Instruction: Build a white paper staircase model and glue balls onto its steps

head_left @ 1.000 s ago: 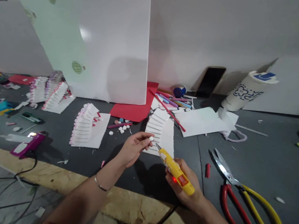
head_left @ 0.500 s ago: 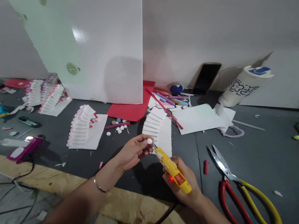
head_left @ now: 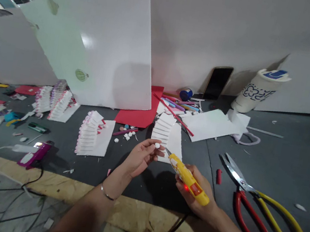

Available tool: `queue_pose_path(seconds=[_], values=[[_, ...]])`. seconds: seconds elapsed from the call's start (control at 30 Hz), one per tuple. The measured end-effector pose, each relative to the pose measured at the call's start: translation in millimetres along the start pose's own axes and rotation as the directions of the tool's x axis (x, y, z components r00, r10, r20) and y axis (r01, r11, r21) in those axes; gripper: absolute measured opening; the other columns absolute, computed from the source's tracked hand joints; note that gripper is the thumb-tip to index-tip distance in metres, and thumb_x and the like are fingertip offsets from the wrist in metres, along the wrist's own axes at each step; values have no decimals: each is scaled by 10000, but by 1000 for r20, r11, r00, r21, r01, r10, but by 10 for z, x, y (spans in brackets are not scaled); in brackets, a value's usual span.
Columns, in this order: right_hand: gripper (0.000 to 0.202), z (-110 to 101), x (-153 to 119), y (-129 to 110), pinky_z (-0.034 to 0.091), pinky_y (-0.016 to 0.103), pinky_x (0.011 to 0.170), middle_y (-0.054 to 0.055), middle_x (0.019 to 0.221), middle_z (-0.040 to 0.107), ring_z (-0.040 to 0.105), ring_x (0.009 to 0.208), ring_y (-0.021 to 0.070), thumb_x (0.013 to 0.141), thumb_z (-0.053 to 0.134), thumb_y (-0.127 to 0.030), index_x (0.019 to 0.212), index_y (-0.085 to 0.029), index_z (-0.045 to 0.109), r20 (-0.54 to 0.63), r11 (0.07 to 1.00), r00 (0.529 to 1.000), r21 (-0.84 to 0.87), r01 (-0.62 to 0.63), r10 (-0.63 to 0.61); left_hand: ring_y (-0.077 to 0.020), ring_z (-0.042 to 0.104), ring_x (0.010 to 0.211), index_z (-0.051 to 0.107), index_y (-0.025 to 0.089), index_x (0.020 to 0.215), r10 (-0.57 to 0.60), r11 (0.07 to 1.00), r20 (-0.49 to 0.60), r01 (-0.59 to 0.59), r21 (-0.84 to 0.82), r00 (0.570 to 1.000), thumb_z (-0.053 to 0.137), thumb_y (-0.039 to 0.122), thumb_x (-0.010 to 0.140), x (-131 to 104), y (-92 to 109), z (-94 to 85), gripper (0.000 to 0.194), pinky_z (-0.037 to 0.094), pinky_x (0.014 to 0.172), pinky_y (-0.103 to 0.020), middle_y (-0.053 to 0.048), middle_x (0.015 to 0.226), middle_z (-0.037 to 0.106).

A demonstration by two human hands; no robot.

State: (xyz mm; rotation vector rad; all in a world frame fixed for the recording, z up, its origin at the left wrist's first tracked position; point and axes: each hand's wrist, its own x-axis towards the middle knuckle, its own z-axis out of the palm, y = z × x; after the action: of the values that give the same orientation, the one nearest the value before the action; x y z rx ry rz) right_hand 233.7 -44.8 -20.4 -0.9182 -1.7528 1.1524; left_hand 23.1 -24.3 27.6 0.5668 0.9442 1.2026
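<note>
Between the thumb and fingers of my left hand (head_left: 141, 157) is a small white disc (head_left: 157, 146). My right hand (head_left: 197, 191) is wrapped round a yellow glue gun (head_left: 189, 179) with a red light on its side. The gun's metal tip points at the disc, a small gap away from it. Behind my left fingers lies a fan of white strips (head_left: 162, 128) on a white sheet (head_left: 176, 143). Further left, a similar fan with pink round ends (head_left: 87, 134) rests on another white piece.
Large scissors (head_left: 243, 183) with red and yellow handles lie open at the right. A phone (head_left: 218, 83) and a patterned cup (head_left: 257, 91) stand against the back panel. Several small discs (head_left: 128, 136) lie left of centre. A purple device (head_left: 34, 155) sits near the front edge.
The glue gun's tip has drawn back to the right from the white disc, leaving a gap. The whole view has shifted slightly, with table items appearing further right.
</note>
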Motion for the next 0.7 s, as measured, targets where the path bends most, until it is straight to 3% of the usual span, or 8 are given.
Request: queue_pose_path(seconds=[0.5, 0.7], values=[[150, 3, 3, -1, 465, 281, 582, -13, 808, 599, 562, 630, 154, 882, 598, -378, 896, -273, 492, 13, 999, 999, 20, 47, -47, -123, 714, 705, 614, 157, 834, -115, 989, -51, 110, -99, 992, 811, 347, 737, 19, 0, -64, 289, 436, 475, -128, -65, 856, 758], [172, 0, 4, -8, 467, 292, 584, 1, 791, 609, 564, 626, 162, 869, 605, -394, 875, -261, 496, 16, 999, 999, -13, 34, -34, -103, 696, 699, 635, 155, 845, -51, 998, -33, 49, -45, 998, 855, 301, 674, 9, 10, -18, 315, 451, 536, -137, -44, 839, 749]])
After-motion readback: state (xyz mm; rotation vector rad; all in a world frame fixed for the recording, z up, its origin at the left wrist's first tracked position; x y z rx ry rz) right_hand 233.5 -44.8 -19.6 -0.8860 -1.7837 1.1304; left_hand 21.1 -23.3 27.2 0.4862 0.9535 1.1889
